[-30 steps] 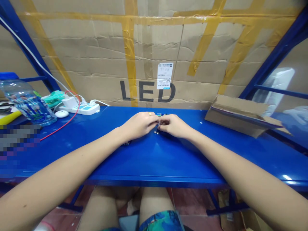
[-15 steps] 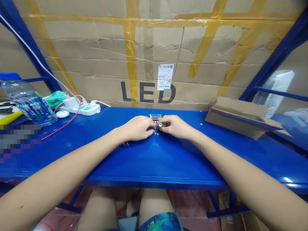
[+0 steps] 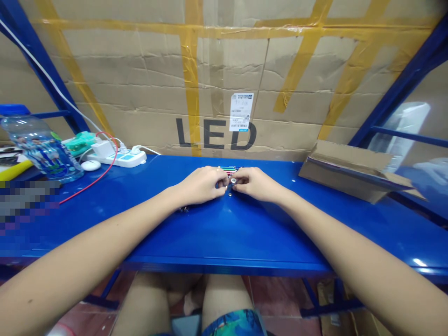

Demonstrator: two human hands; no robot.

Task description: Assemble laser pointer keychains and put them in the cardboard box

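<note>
Both my hands work close together over the blue table (image 3: pixel 224 233). My right hand (image 3: pixel 252 181) is closed, pinching a small round piece with a silver rim (image 3: pixel 233 180). Left of it, my left hand (image 3: pixel 206 185) has thumb and fingers drawn together; a tiny light spot shows at the tips, too small to name. Just behind the fingers lie several slim shiny coloured rods (image 3: pixel 227 168), green, red and blue, partly covered by the hands. A tiny shiny part (image 3: pixel 230 194) rests in front of the fingertips. Small metal bits (image 3: pixel 184 209) lie beside my left wrist.
A large taped cardboard box (image 3: pixel 140 93) stands behind the table. On the left are a water bottle (image 3: pixel 45 149), a white power strip (image 3: pixel 128 158) and a red cable (image 3: pixel 105 175). An opened small carton (image 3: pixel 343 172) sits at right, near the blue frame (image 3: pixel 392 88).
My left hand has shifted slightly right, covering more of the coloured rods. Of two tiny shiny parts in front of the fingers, one shows now. My right hand has barely moved.
</note>
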